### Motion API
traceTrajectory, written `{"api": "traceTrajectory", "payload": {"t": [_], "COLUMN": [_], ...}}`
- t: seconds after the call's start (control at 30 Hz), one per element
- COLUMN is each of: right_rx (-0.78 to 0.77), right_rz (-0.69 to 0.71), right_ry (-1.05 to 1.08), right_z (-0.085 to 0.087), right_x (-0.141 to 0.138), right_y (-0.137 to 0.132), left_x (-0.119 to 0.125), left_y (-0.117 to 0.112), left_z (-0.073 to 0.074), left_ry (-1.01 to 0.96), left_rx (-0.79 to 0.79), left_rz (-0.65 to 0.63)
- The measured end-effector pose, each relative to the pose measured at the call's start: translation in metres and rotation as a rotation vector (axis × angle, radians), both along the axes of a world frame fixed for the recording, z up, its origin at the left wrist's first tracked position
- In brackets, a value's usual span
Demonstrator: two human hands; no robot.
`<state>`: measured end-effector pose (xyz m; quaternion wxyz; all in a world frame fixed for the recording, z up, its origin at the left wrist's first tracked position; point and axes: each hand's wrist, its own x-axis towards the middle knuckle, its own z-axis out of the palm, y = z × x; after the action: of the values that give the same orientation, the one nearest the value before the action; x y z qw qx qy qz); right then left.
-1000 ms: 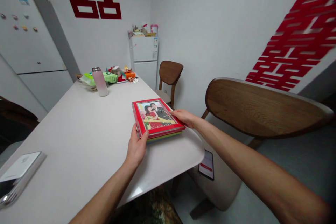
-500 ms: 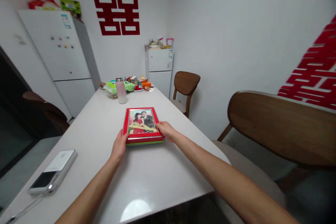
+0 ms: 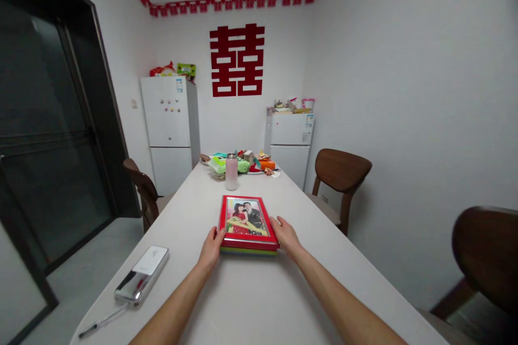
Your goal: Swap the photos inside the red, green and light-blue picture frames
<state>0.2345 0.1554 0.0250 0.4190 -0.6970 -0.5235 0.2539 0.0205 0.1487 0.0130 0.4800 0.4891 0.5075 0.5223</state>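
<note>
A red picture frame (image 3: 245, 241) with a photo of a couple lies face up on top of a stack, with a green-and-blue edge (image 3: 249, 252) showing beneath it. My left hand (image 3: 211, 248) grips the near left side of the frame, thumb against its rim. On the opposite side, my right hand (image 3: 286, 236) presses along the right edge, fingers against the border. The undersides of both hands are hidden. Beyond the stack stands a pink bottle (image 3: 231, 172) with a metallic cap.
A silver power bank (image 3: 142, 276) with a white cable (image 3: 103, 322) lies left on the white table (image 3: 243, 302). Snack packets (image 3: 246, 166) crowd the far end. Wooden chairs (image 3: 342, 172) line the sides, and two fridges (image 3: 168, 113) stand at the back.
The view has swung left and up and shows more of the room. My right hand has shifted from the frame's top border to its right side; the left still holds the left side.
</note>
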Motion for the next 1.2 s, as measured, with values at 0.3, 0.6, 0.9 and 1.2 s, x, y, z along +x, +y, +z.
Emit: {"api": "traceTrajectory", "payload": {"t": [0.3, 0.6, 0.9, 1.2], "right_rx": [0.356, 0.705, 0.318, 0.108], "right_rz": [0.106, 0.522, 0.378, 0.531], "right_ry": [0.239, 0.786, 1.16, 0.886], "right_z": [0.087, 0.124, 0.126, 0.143], "right_x": [-0.043, -0.068, -0.056, -0.067], "right_y": [-0.047, -0.093, -0.071, -0.062], "left_x": [0.032, 0.061, 0.043, 0.047], "left_y": [-0.026, -0.078, -0.054, -0.053], "left_z": [0.108, 0.151, 0.155, 0.167], "left_ry": [-0.241, -0.528, -0.531, -0.426], "left_rx": [0.192, 0.413, 0.129, -0.097], "left_rz": [-0.064, -0.533, -0.421, -0.532]}}
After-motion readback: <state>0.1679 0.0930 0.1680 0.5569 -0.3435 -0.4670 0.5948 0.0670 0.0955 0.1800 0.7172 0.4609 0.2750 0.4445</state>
